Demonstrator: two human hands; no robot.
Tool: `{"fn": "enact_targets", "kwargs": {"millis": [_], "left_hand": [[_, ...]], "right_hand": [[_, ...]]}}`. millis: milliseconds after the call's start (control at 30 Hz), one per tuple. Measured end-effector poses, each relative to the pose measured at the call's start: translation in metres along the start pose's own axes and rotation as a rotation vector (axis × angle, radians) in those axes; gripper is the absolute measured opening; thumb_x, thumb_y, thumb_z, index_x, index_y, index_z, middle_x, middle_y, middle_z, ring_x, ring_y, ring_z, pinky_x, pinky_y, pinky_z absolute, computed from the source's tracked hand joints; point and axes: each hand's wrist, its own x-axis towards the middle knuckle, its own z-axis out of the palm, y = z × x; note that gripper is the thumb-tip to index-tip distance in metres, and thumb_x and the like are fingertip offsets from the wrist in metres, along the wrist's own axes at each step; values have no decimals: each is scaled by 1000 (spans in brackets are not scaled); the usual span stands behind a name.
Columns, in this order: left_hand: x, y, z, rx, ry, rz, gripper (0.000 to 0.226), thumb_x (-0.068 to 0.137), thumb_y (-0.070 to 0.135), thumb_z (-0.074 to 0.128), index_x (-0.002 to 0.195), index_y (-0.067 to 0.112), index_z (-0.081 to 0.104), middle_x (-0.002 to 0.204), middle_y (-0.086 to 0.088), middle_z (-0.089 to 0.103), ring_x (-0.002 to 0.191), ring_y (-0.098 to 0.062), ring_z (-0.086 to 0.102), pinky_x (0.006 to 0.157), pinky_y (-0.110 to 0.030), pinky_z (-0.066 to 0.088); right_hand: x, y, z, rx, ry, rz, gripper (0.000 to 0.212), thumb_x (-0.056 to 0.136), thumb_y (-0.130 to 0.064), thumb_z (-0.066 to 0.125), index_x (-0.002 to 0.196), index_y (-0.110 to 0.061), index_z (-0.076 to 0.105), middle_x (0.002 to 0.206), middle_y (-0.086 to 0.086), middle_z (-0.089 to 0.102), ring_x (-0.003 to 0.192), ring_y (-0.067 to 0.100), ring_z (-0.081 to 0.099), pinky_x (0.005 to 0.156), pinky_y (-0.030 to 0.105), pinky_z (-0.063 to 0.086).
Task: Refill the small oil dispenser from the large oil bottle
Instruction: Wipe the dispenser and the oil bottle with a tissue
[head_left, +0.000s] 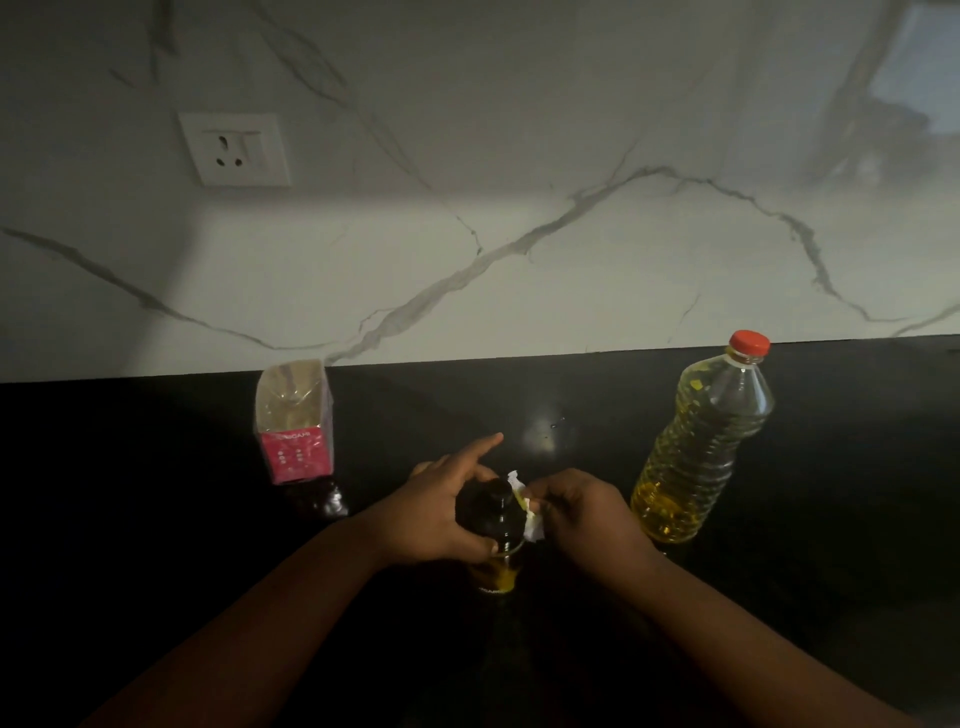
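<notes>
The small oil dispenser (493, 525), dark-topped over clear glass with yellow oil low inside, is steadied near the desk's (156, 519) front edge by the left hand (441, 512), its grip wrapped round the neck. A crumpled white tissue (527, 512) is pinched against it by the right hand (582, 512) (presumably wiping drips). The ribbed plastic large oil bottle (701, 447), red-capped, is kept just to the right, within reach
</notes>
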Motion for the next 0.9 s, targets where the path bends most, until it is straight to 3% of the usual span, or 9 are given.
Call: {"fn": "enact_targets", "kwargs": {"millis": [100, 233, 367, 500, 633, 800, 900], "left_hand": [[0, -1, -3, 6, -65, -20, 110, 60, 48, 83, 140, 72, 12, 132, 29, 53, 136, -17, 42, 113, -52, 35], [4, 16, -11, -18, -95, -18, 108, 46, 83, 76, 137, 72, 19, 137, 29, 47, 141, -15, 32, 115, -53, 32], [21, 58, -19, -119, 112, 62, 107, 41, 94, 64, 137, 59, 33, 138, 19, 50, 139, -11, 36, 117, -44, 31], [47, 113, -20, -125, 242, 166, 89, 59, 84, 67, 137, 50, 43, 136, 22, 48, 134, -4, 38, 110, -35, 33], [78, 169, -12, -91, 273, 233, 69, 78, 63, 66, 140, 49, 40, 146, 15, 43, 134, -8, 37, 105, -34, 35], [121, 221, 16, -68, 215, 261, 60, 90, 42, 66, 144, 47, 39, 151, 5, 42, 137, -17, 40, 103, -35, 41], [139, 230, 38, -139, 157, 233, 44, 94, 38, 64, 135, 48, 52, 145, 7, 50, 131, -17, 49, 102, -36, 47]], "right_hand": [[-9, 2, -4, 72, 48, 138, 24, 91, -3, 58, 91, -22, 72, 93, -9, 64, 85, 3, 63, 77, 19, 54], [-33, 7, -23, 207, 143, 248, 25, 92, -7, 59, 86, -30, 68, 91, -7, 69, 85, 5, 67, 76, 22, 56], [-53, 6, -56, 445, 324, 330, 21, 90, -7, 62, 84, -24, 72, 80, -3, 74, 73, 5, 71, 57, 12, 51], [-60, 7, -98, 511, 515, 280, 19, 91, -9, 61, 86, -24, 70, 81, -4, 74, 74, 5, 71, 58, 12, 53], [-58, 17, -141, 588, 624, 212, 16, 91, -8, 60, 90, -20, 71, 82, -6, 74, 77, 8, 71, 61, 16, 56], [-44, 47, -180, 563, 592, 187, 19, 91, -7, 61, 86, -23, 72, 84, -3, 74, 81, 11, 71, 72, 26, 58], [-32, 63, -191, 445, 526, 124, 19, 89, -9, 63, 85, -25, 72, 86, -4, 73, 76, 3, 69, 70, 21, 58]]}}
